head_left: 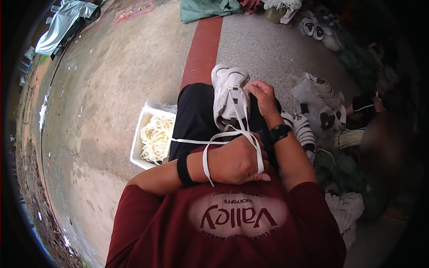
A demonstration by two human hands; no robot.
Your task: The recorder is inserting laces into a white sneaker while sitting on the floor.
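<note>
Shoe: on the lap
Left hand: curled near the chest, lace draped over; grip hidden
Right hand: bent at shoe's right side; cannot tell if grasping
Box: left

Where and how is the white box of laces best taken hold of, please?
I would take the white box by its left wall, coming from above on the person's left: that rim looks straight and free. In this view, its right side borders the black trouser leg, where a white lace crosses.
</note>
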